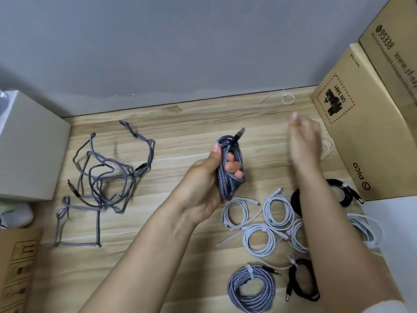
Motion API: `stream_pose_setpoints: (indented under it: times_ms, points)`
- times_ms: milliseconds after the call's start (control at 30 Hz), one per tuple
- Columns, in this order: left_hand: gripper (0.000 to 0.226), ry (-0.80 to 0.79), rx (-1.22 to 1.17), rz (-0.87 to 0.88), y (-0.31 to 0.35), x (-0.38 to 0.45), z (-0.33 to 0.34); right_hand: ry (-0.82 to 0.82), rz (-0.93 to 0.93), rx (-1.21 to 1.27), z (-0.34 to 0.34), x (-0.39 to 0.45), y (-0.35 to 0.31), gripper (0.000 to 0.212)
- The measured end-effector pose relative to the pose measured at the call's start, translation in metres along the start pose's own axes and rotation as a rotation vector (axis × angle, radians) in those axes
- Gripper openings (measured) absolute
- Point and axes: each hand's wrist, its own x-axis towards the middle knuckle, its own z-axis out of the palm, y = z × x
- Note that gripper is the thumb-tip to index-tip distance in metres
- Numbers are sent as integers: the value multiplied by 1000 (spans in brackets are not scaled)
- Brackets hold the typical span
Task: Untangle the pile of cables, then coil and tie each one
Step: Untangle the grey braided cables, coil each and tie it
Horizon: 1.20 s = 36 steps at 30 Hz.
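My left hand (209,177) grips a coiled blue-grey braided cable (230,179) above the middle of the wooden table (171,127); its plug sticks up from the top of the coil. My right hand (304,141) is blurred, stretched toward the far right of the table near thin white zip ties (327,150); whether it holds anything is unclear. A loose, tangled braided cable (106,177) lies spread on the left. Several tied white coils (259,239), black coils (302,283) and a tied braided coil (251,288) lie at the front right.
Cardboard boxes (365,123) stand along the right edge, a white box (31,150) at the left and another cardboard box (18,267) at the front left. A looped white zip tie (285,99) lies by the grey wall at the back.
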Motion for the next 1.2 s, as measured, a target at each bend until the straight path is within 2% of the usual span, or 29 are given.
stream_pose_setpoints:
  times_ms: [33,100,133,300,433,567,733,867,933,1033,1200]
  points:
    - [31,23,-17,-25,2,1,-4,76,118,-134,-5,16,17,41]
    - [34,60,6,-60,4,3,-11,72,306,-285,-12,35,45,39]
    - [34,71,20,-72,5,3,-13,61,340,-320,-12,39,55,40]
    - [34,88,21,-101,8,4,-19,163,219,-357,-4,43,77,28]
    - [34,95,25,-109,8,4,-22,213,99,-306,1,41,84,28]
    - [30,92,26,-108,6,2,-22,235,106,-165,7,44,87,32]
    - [29,93,38,-81,4,0,-24,287,96,-162,6,40,82,22]
    - [34,105,34,-45,1,-2,-25,212,6,175,-2,21,43,19]
    - [36,126,61,-3,-1,-4,-24,109,-20,377,-3,-3,11,14]
    - [33,134,150,59,-6,-14,-23,-99,33,621,-2,-56,-28,26]
    - [34,81,287,133,-9,-49,-31,-339,154,800,-2,-147,-59,23]
